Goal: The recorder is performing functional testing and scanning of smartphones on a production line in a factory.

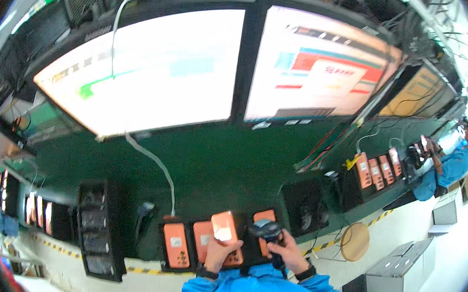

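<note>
Phone (pixel 224 226), left hand (pixel 221 254); scanner (pixel 265 229), right hand (pixel 289 253); bench edge (pixel 148 271) seemingly near.

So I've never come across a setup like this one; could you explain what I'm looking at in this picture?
There is no machine here: a person works with two bare hands. The single picture comes from a wide fisheye camera worn on the head, looking down, which is why straight edges bend. The blue sleeves at the bottom are the wearer's own.

The left hand holds an orange phone; the right hand grips a dark handheld device, probably a scanner.

On the green bench, more orange phones lie near the front edge, with a black rack to the left. Two large screens stand above. Another person in blue is at the far right.
</note>
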`<state>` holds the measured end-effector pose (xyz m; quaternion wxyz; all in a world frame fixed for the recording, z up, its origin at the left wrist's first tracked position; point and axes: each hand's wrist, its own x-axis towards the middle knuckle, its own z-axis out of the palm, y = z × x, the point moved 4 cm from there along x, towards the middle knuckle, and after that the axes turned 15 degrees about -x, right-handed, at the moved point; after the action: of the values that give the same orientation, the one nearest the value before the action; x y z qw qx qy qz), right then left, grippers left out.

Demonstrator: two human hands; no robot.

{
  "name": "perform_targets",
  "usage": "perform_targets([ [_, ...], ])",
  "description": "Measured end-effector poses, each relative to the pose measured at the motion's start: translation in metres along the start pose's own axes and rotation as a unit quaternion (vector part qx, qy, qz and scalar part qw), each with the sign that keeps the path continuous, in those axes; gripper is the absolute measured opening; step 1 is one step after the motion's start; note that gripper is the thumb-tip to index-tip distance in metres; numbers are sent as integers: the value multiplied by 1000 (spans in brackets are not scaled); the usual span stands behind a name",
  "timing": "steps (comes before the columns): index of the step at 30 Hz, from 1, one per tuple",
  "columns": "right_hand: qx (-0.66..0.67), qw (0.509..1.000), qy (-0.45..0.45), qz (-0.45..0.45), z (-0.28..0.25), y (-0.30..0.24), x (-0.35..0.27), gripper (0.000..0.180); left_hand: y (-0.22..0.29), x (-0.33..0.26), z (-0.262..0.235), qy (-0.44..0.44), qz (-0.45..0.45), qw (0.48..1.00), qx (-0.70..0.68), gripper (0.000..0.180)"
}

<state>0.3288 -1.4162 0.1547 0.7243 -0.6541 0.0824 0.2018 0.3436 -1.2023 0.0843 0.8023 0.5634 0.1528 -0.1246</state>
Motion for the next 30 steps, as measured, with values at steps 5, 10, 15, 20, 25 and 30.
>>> perform_targets([
  [5,36,999,-37,2,0,6,0,46,-22,-7,-4,-94,-122,948,-279,37],
  [10,63,997,-41,4,0,0,0,36,-25,4,0,-154,-132,935,-291,43],
  [15,48,997,-63,22,6,-8,0,41,-21,31,13,-123,-122,924,-340,55],
  [20,47,994,-89,35,10,8,7,44,-25,38,20,-64,-112,946,-298,54],
  [25,56,993,-84,52,14,16,10,55,-12,23,28,-76,-136,933,-325,50],
  [30,57,993,-74,69,14,12,7,48,-8,20,31,-97,-69,945,-304,50],
])
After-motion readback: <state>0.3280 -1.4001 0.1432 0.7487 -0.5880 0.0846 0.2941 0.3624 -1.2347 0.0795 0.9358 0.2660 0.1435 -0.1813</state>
